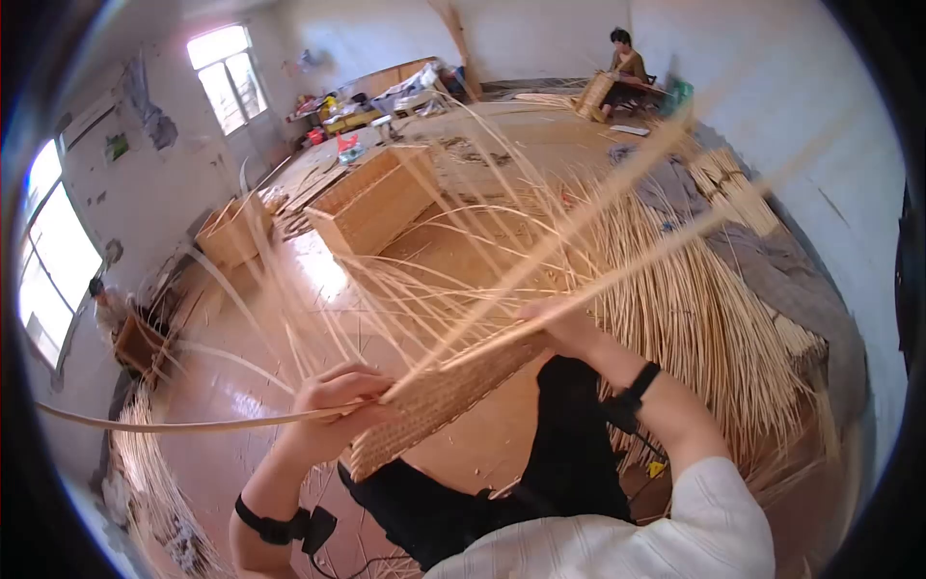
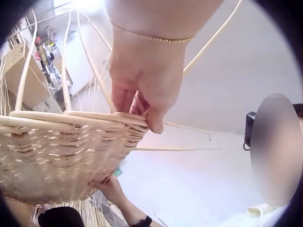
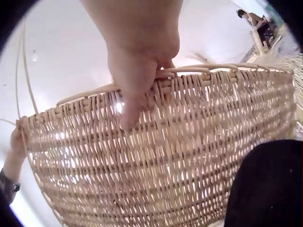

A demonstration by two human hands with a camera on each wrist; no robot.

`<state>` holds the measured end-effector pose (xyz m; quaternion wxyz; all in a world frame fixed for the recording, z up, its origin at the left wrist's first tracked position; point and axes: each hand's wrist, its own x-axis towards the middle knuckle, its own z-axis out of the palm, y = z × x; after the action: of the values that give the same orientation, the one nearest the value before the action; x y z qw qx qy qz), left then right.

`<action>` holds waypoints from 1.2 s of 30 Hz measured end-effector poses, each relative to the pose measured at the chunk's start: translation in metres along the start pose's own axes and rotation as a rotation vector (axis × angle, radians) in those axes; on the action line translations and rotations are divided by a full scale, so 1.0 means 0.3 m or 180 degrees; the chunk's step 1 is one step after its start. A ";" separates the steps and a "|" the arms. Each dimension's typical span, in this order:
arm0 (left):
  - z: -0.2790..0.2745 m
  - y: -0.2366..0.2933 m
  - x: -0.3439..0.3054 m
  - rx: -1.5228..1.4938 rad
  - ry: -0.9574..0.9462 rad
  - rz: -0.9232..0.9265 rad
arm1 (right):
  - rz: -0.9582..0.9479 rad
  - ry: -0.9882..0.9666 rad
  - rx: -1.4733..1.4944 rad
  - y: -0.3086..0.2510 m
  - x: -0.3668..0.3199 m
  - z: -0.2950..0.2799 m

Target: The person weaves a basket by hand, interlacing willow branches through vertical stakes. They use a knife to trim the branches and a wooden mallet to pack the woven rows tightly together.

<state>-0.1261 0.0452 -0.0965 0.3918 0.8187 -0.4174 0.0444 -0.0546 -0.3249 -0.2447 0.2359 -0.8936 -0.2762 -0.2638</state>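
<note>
Above my lap I hold a pale wicker basket [image 1: 463, 391], its woven wall facing me and long loose willow rods [image 1: 318, 280] fanning out beyond it. My left hand [image 1: 338, 410] pinches the near left corner. In the left wrist view, the thumb and fingers of that hand [image 2: 144, 85] straddle the twisted rim [image 2: 71, 118]. One rod [image 1: 193, 425] sticks out leftward from under the left hand. My right hand [image 1: 564, 323] grips the far right edge; in the right wrist view its thumb [image 3: 132, 111] lies flat against the weave and the fingers are mostly hidden behind the rim.
A large heap of willow rods [image 1: 694, 328] lies to my right by a grey cloth [image 1: 796, 280]. Ahead stand wooden boxes [image 1: 371, 203]. Another rod bundle [image 1: 154, 482] lies at left. Two people sit working, one far right [image 1: 627, 72], one at left [image 1: 111, 314].
</note>
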 end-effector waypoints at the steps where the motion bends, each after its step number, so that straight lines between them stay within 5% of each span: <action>1: -0.005 -0.025 0.025 -0.0017 -0.0067 0.0042 | 0.0051 -0.0187 -0.0077 0.013 0.031 0.005; 4: 0.014 -0.095 0.121 -0.0393 -0.0019 -0.0497 | 0.0436 -0.0732 0.0162 0.108 0.052 0.050; 7: 0.024 -0.221 0.168 -0.0595 0.0204 -0.1103 | 0.0549 0.0055 0.0216 0.176 -0.011 0.177; 9: 0.047 -0.268 0.191 -0.0476 0.0575 -0.1395 | 0.0728 0.1277 0.0288 0.174 -0.109 0.185; 10: 0.041 -0.297 0.194 -0.0205 0.0566 -0.1402 | 0.0986 0.1272 0.0276 0.209 -0.222 0.207; 12: 0.010 -0.319 0.190 -0.0081 0.0392 -0.1693 | 0.1740 0.1074 0.1016 0.269 -0.449 0.268; 14: 0.022 -0.365 0.197 0.0177 0.0425 -0.1252 | 0.2875 0.0910 0.1762 0.374 -0.877 0.489; 16: -0.031 -0.448 0.156 0.0412 0.0356 -0.0996 | 0.4731 -0.1464 0.1277 0.371 -1.238 0.462; 18: -0.015 -0.434 0.158 0.0634 0.0338 -0.0707 | 0.5217 -0.0994 0.1117 0.303 -1.564 0.490; 19: 0.016 -0.371 0.165 0.0588 0.0723 -0.1117 | 0.5454 -0.0617 0.0875 0.270 -1.640 0.485; 20: 0.044 -0.325 0.181 0.0553 0.1114 -0.1529 | 0.5511 -0.0637 0.0891 0.277 -1.692 0.511; 22: 0.078 -0.272 0.222 0.0337 0.0899 -0.1399 | 0.5392 0.0336 0.0013 0.294 -1.749 0.541; 23: 0.085 -0.270 0.232 0.0109 0.0747 -0.1245 | 0.5412 0.0333 0.0010 0.315 -1.754 0.556; 25: 0.032 -0.286 0.206 -0.0197 0.0607 -0.1109 | 0.5624 0.0019 -0.0251 0.395 -1.719 0.575; 29: 0.002 -0.275 0.203 0.1734 0.0537 -0.1039 | 0.6514 -0.0960 -0.0406 0.521 -1.757 0.682; 33: 0.008 -0.275 0.220 0.0500 0.0444 -0.0946 | 0.6756 -0.0981 -0.0438 0.562 -1.781 0.713; 35: -0.032 -0.300 0.204 0.0128 0.0283 -0.0747 | 0.6726 -0.0629 -0.0276 0.536 -1.773 0.694; 36: -0.065 -0.317 0.176 0.0169 0.0515 -0.1198 | 0.6376 -0.0140 0.0070 0.512 -1.784 0.701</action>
<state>-0.0186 0.0571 -0.1195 0.4038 0.8860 -0.2229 0.0469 -0.2671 -0.5162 -0.7667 0.3524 -0.7167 0.5970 0.0757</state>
